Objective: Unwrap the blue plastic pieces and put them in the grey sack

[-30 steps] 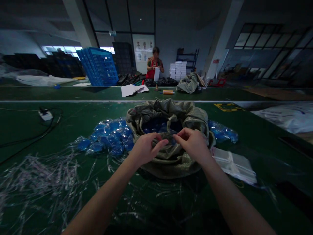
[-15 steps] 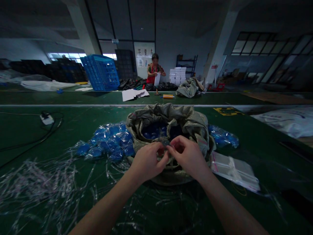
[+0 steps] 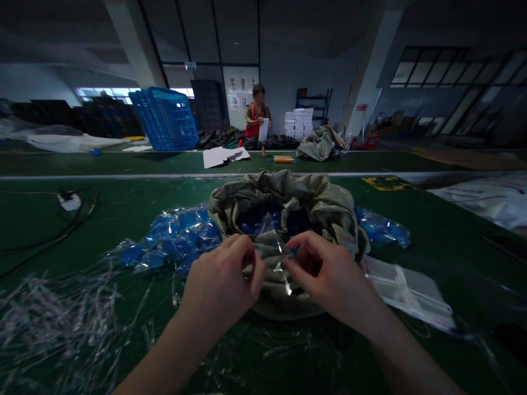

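Observation:
A small clear plastic bag [image 3: 273, 237] is stretched between my two hands over the near rim of a grey-green woven sack [image 3: 280, 181]. My left hand [image 3: 224, 277] is closed in a pinch on the bag's left edge, though the exact contact is hard to see. With thumb and forefinger, my right hand [image 3: 331, 274] pinches the bag's right side. Dark blue rounded pieces [image 3: 253, 219] lie inside the sack, whose edge is rolled down around them. Blue pieces in clear wrapping [image 3: 181, 233] are heaped left of the sack, and another wrapped blue bundle [image 3: 382, 226] lies at its right.
Torn plastic strips [image 3: 66, 318] cover the table's near left. A stack of flat clear bags [image 3: 407, 288] lies right of the sack. Further left are a white plug block [image 3: 69, 201] and cables. Across the far table, a person [image 3: 257, 115] stands near blue crates [image 3: 164, 119].
My hands have moved apart, the left one leftward and nearer to me. The clear bag, bunched at my fingertips before, is now spread between them.

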`<state>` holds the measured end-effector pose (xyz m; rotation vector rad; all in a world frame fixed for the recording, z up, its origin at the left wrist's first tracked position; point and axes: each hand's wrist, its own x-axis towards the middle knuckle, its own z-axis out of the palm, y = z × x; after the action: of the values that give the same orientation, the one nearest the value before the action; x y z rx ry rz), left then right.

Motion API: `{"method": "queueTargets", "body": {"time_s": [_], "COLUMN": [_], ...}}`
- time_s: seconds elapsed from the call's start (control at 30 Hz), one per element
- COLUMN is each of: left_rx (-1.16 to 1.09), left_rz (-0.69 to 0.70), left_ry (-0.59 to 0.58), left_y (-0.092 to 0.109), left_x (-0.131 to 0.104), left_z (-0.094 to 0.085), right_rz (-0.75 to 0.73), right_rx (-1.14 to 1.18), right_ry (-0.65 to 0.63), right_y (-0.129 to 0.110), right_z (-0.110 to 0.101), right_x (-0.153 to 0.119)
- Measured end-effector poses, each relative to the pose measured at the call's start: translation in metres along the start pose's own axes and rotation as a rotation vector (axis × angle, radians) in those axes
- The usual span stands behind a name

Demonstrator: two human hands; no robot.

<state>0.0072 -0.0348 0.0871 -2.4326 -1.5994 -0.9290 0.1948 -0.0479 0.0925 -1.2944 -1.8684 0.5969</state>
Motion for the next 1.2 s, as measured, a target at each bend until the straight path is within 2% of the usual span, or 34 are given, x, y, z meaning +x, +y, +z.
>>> {"method": "queueTargets", "body": {"time_s": [0.07, 0.1, 0.13, 0.2, 0.27, 0.33, 0.43, 0.53, 0.6, 0.7, 0.77, 0.8, 0.83, 0.9, 0.97, 1.0, 1.07, 1.2], "left_rx": [0.084, 0.128, 0.169, 0.229, 0.263, 0.284, 0.307, 0.316, 0.306, 0.291, 0.29, 0.291, 0.29, 0.281, 0.233, 0.198, 0.125, 0.053], "left_rz": [-0.073, -0.113, -0.149, -0.203, -0.231, -0.247, -0.257, -0.264, -0.27, -0.283, -0.274, -0.264, -0.254, -0.24, -0.216, -0.196, -0.158, -0.131], "left_ry": [-0.01, -0.017, -0.028, -0.055, -0.077, -0.087, -0.094, -0.104, -0.116, -0.135, -0.132, -0.126, -0.121, -0.125, -0.17, -0.201, -0.254, -0.225], "left_y": [-0.008, -0.012, -0.016, -0.023, -0.028, -0.032, -0.034, -0.033, -0.033, -0.031, -0.029, -0.027, -0.026, -0.023, -0.021, -0.021, -0.022, -0.026], "left_x": [0.007, 0.01, 0.014, 0.019, 0.022, 0.023, 0.024, 0.025, 0.025, 0.024, 0.023, 0.023, 0.022, 0.021, 0.02, 0.02, 0.02, 0.021], "left_z": [0.0, 0.0, 0.001, 0.003, 0.005, 0.008, 0.013, 0.018, 0.021, 0.025, 0.028, 0.029, 0.031, 0.033, 0.034, 0.034, 0.035, 0.035], "right_rz": [0.0, 0.006, 0.021, 0.084, 0.122, 0.177, 0.238, 0.246, 0.226, 0.157, 0.125, 0.108, 0.095, 0.1, 0.116, 0.129, 0.154, 0.186], "right_rx": [0.079, 0.086, 0.036, -0.207, -0.483, -0.649, -0.767, -0.812, -0.803, -0.645, -0.379, -0.188, 0.029, 0.412, 0.606, 0.643, 0.656, 0.558], "right_ry": [-0.138, -0.146, -0.092, 0.065, 0.079, -0.023, -0.148, -0.184, -0.159, 0.012, 0.182, 0.226, 0.222, 0.074, -0.087, -0.138, -0.153, -0.057], "right_y": [0.017, 0.03, 0.046, 0.081, 0.113, 0.136, 0.148, 0.147, 0.143, 0.125, 0.1, 0.085, 0.069, 0.04, 0.02, 0.016, 0.015, 0.028], "right_z": [-0.001, -0.001, 0.001, 0.007, 0.017, 0.028, 0.04, 0.044, 0.04, 0.028, 0.019, 0.016, 0.014, 0.016, 0.025, 0.03, 0.04, 0.046], "right_x": [0.011, 0.019, 0.026, 0.039, 0.048, 0.05, 0.045, 0.04, 0.041, 0.045, 0.044, 0.041, 0.036, 0.026, 0.015, 0.012, 0.009, 0.014]}}
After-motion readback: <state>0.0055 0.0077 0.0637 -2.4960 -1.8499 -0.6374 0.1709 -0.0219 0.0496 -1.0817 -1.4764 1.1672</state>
